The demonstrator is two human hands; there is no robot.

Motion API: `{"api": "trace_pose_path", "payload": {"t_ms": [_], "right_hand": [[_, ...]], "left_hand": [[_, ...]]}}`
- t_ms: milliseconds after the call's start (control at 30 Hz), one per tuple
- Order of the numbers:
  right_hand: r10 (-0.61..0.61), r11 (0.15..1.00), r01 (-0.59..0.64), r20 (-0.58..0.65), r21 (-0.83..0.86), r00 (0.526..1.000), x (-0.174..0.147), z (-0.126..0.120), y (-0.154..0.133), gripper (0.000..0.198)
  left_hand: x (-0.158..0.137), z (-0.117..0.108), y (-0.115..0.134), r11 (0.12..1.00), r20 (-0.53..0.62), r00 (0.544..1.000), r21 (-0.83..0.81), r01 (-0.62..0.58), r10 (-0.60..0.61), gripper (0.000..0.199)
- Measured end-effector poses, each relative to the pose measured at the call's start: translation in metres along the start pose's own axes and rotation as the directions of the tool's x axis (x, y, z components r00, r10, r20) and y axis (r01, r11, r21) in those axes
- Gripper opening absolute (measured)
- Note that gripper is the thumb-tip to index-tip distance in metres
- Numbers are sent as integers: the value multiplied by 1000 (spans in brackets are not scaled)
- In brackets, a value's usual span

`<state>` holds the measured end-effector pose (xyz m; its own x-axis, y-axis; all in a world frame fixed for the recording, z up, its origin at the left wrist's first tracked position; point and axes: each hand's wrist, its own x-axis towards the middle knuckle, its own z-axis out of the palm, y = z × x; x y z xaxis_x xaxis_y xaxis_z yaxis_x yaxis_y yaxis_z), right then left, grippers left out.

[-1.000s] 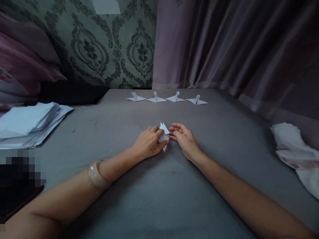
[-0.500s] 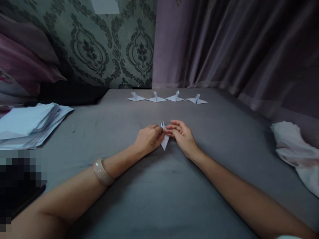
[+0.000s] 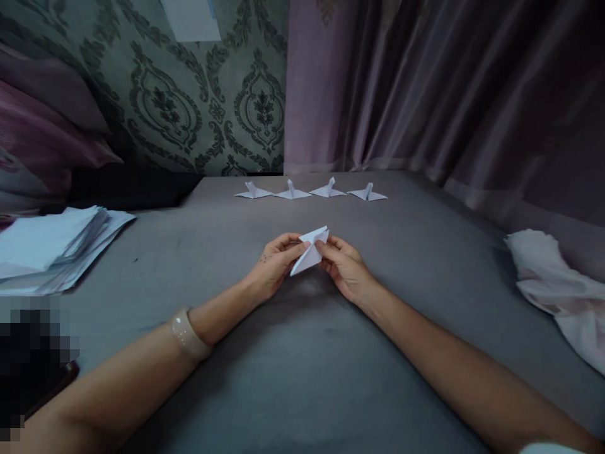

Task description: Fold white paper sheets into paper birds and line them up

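The small, white, angular folded-paper piece [image 3: 308,257] sits over the smooth grey cloth [image 3: 302,372], pinched in the grip of left hand [image 3: 270,266] and right hand [image 3: 347,266]; uneven pulling could tear it or skew its creases. Four white winged paper figures [image 3: 329,190] stand beyond.

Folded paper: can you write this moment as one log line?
left hand: holds folded white paper | right hand: holds same paper | beyond hands: four origami figures in a row
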<state>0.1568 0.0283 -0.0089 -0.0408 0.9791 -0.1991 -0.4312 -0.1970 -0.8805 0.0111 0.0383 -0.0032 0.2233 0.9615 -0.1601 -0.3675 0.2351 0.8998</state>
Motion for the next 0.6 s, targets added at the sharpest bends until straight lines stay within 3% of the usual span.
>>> {"api": "trace_pose_path", "payload": {"t_ms": [133, 367, 500, 600], "right_hand": [[-3, 997, -1, -49, -80, 999, 2, -6, -4, 36], [0, 923, -14, -38, -384, 999, 1, -10, -13, 43], [-67, 846, 28, -53, -533, 996, 7, -17, -6, 47], [-172, 712, 123, -2, -691, 985, 12, -23, 5, 47]], "left_hand": [[2, -7, 2, 997, 82, 993, -3, 83, -83, 41], [7, -12, 4, 946, -2, 998, 318, 63, -65, 28], [6, -14, -1, 846, -3, 999, 532, 32, -36, 14], [4, -19, -5, 693, 52, 997, 716, -83, 65, 16]]}}
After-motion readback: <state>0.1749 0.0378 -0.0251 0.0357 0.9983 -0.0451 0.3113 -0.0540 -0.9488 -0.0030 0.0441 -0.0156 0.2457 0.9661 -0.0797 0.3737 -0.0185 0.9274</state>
